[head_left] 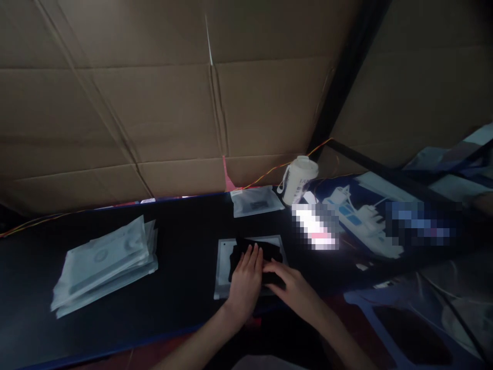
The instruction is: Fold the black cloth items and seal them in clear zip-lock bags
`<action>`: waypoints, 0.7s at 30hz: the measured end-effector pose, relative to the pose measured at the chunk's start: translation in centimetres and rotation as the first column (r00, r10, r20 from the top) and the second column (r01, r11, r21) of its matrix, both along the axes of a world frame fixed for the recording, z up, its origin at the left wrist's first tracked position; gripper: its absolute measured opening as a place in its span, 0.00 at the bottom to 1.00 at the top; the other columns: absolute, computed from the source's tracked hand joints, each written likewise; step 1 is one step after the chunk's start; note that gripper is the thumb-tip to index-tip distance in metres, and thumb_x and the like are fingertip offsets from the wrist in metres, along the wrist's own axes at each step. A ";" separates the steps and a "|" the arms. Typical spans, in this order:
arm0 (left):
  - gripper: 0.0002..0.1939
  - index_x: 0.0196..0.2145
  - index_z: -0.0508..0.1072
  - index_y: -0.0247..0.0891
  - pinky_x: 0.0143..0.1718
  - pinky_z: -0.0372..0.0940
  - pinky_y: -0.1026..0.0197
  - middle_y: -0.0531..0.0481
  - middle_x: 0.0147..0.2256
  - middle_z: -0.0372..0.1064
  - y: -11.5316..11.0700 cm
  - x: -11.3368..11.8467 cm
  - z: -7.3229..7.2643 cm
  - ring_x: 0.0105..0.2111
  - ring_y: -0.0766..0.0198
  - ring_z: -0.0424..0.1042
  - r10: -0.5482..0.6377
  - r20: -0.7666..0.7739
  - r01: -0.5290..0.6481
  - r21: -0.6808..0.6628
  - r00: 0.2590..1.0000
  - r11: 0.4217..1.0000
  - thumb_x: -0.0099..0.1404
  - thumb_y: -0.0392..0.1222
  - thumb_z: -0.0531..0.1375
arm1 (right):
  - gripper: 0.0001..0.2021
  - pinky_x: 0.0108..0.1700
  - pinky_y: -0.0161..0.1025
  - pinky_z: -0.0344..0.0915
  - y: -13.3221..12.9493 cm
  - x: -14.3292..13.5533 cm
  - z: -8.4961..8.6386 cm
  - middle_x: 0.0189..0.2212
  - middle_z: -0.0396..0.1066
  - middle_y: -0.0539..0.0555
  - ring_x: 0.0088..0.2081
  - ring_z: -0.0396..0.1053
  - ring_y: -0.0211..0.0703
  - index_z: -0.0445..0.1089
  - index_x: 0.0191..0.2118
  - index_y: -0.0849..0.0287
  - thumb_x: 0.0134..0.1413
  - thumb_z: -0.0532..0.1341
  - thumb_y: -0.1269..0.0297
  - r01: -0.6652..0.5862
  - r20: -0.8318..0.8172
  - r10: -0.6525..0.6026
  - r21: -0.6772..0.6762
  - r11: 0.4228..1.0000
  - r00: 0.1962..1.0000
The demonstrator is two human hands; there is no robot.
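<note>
A folded black cloth [272, 250] lies on a frosted plastic bag [222, 272] near the front edge of the dark table. My left hand [248, 277] presses flat on the cloth, its fingers stretched out and pointing away from me. Just to its right, my right hand [289, 282] touches the cloth with its fingertips, thumb and fingers apart. Part of the cloth is hidden beneath both hands.
On the left of the black table [185, 288] lies a stack of frosted bags [103, 257]. Behind the hands are another flat bag [257, 201] and a white lidded cup [300, 180]. Cardboard [154, 113] walls the back; a blue chair [370, 313] stands at the lower right.
</note>
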State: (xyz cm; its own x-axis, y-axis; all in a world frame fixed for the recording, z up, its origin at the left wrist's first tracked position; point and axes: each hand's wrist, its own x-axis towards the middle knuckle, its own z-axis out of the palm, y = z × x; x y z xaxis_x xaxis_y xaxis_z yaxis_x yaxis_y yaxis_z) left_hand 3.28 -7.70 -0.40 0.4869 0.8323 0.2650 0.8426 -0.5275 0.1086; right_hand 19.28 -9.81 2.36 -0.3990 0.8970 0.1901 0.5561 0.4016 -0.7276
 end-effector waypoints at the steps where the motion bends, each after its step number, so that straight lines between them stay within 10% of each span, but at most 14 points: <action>1: 0.26 0.57 0.62 0.24 0.55 0.63 0.49 0.32 0.57 0.61 -0.1 -0.3 -0.2 0.58 0.48 0.60 -0.008 0.015 0.008 -0.002 1.000 1.000 0.60 0.22 0.49 | 0.16 0.54 0.42 0.65 -0.1 0.4 0.6 0.46 0.73 0.52 0.52 0.69 0.44 0.68 0.45 0.52 0.51 0.61 0.76 -0.001 -0.002 0.001 -0.005 1.000 1.000; 8: 0.35 0.59 0.61 0.33 0.56 0.62 0.51 0.41 0.57 0.63 -0.5 -2.1 0.5 0.59 0.56 0.61 0.069 0.407 -0.005 -0.155 0.911 0.988 0.54 0.19 0.47 | 0.11 0.50 0.44 0.68 -0.5 3.1 1.9 0.43 0.73 0.53 0.46 0.71 0.45 0.67 0.45 0.52 0.56 0.62 0.61 0.159 -0.005 -0.159 0.111 0.981 0.987; 17: 0.20 0.49 0.73 0.34 0.49 0.67 0.51 0.43 0.46 0.74 -0.4 -4.7 1.8 0.50 0.49 0.71 0.592 0.790 -0.140 -0.575 0.159 0.806 0.64 0.50 0.58 | 0.16 0.55 0.50 0.66 -1.0 -0.7 -0.7 0.52 0.69 0.57 0.54 0.66 0.53 0.70 0.44 0.56 0.46 0.69 0.67 -0.021 0.246 -0.029 0.200 0.980 0.969; 21: 0.26 0.57 0.64 0.39 0.46 0.70 0.51 0.42 0.54 0.68 -1.7 -6.1 1.5 0.53 0.50 0.69 0.668 0.745 -0.390 -0.614 0.004 0.687 0.66 0.54 0.56 | 0.11 0.57 0.51 0.64 -0.6 -1.4 -1.0 0.49 0.72 0.57 0.55 0.66 0.52 0.71 0.42 0.58 0.51 0.65 0.71 -0.134 0.343 0.038 0.263 0.955 0.939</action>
